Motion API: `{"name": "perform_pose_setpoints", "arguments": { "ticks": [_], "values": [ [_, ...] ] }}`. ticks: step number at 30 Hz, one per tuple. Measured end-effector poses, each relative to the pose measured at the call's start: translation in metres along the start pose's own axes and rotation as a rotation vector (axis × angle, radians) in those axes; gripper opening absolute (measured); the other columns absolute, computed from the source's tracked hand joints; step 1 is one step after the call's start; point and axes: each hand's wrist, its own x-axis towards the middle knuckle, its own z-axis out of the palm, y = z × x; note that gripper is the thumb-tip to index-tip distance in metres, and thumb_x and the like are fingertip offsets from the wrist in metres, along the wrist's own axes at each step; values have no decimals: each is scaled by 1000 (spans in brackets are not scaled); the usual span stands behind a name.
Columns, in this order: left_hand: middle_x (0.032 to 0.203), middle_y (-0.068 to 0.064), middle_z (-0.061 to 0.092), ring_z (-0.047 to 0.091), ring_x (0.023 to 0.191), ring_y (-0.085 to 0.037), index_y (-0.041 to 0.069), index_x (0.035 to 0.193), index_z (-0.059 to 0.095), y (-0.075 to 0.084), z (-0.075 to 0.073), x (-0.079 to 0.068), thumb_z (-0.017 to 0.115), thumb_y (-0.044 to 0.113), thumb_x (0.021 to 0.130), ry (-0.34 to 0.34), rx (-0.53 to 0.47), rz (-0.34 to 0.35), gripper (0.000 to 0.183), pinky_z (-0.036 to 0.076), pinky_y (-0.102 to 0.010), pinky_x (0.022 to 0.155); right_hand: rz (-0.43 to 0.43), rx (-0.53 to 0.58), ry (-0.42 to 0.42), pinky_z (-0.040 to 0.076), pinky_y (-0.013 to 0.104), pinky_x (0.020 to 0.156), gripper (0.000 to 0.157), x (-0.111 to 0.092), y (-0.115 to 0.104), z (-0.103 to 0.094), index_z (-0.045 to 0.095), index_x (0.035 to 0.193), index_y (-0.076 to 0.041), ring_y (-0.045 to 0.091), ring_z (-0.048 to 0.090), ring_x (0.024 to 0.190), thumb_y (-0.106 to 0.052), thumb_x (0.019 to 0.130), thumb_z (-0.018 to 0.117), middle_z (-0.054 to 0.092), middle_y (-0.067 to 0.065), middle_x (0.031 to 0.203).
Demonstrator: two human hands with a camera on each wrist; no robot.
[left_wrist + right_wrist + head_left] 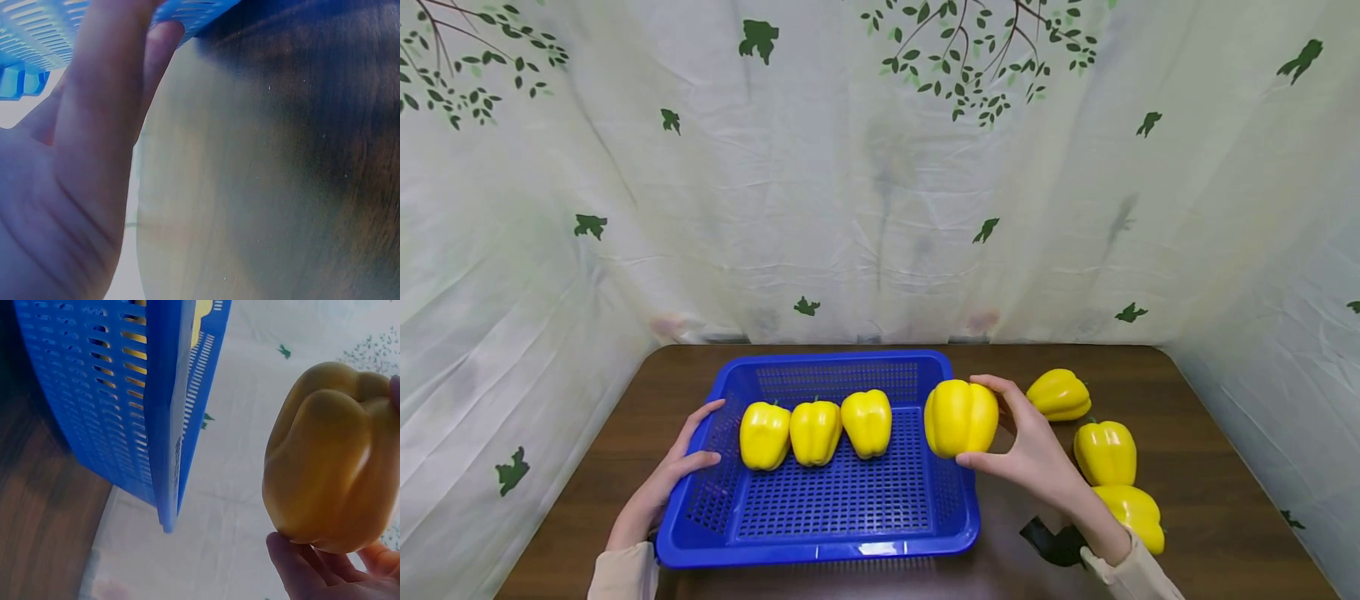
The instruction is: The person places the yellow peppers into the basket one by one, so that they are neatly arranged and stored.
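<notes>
On my feed: R hand (1036, 454) grasping yellow pepper (961, 418) betw. thumb & fingers, held up nr. R rim of blue basket (820, 552), apart fr. it (R wrist cam confirms). L hand (672, 473) gripping basket's L rim. I count 3 peppers (816, 433) inside, side by side; 3 other peppers (1105, 452) on brown table (1217, 500), R of basket.

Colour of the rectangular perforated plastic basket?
The rectangular plastic basket is solid deep blue; it shows best in the head view.
</notes>
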Motion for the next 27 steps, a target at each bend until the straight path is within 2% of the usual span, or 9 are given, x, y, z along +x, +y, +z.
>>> {"name": "perform_pose_setpoints", "arguments": {
  "ticks": [5, 12, 20, 27],
  "values": [
    [146, -18, 8, 46, 111, -36, 34, 151, 10, -1, -1, 0, 42, 11, 96, 9, 3, -12, 68, 47, -49, 83, -5, -21, -30, 44, 44, 94, 82, 10, 0, 7, 42, 136, -14, 20, 54, 108, -22, 68, 87, 51, 6, 129],
    [145, -17, 8, 48, 110, -34, 33, 151, 10, -1, -2, 1, 42, 10, 96, 11, 0, -6, 68, 48, -48, 83, -18, -17, -80, 43, 43, 96, 83, 20, 5, 15, 39, 136, -14, 21, 53, 110, -22, 69, 87, 47, 8, 133],
    [146, -23, 4, 49, 109, -33, 34, 151, 10, 0, -1, 0, 41, 9, 97, -12, 2, 13, 67, 48, -48, 82, -32, -59, -130, 43, 43, 95, 83, 27, 10, 24, 40, 140, -15, 20, 51, 109, -27, 71, 85, 45, 5, 131],
    [146, -17, 7, 47, 111, -36, 33, 151, 10, 0, -1, 1, 42, 8, 96, 5, -9, -5, 68, 48, -51, 83, -56, -108, -182, 44, 49, 91, 83, 36, 17, 31, 42, 143, -14, 22, 50, 107, -31, 73, 83, 44, 6, 130]
  ]
}}
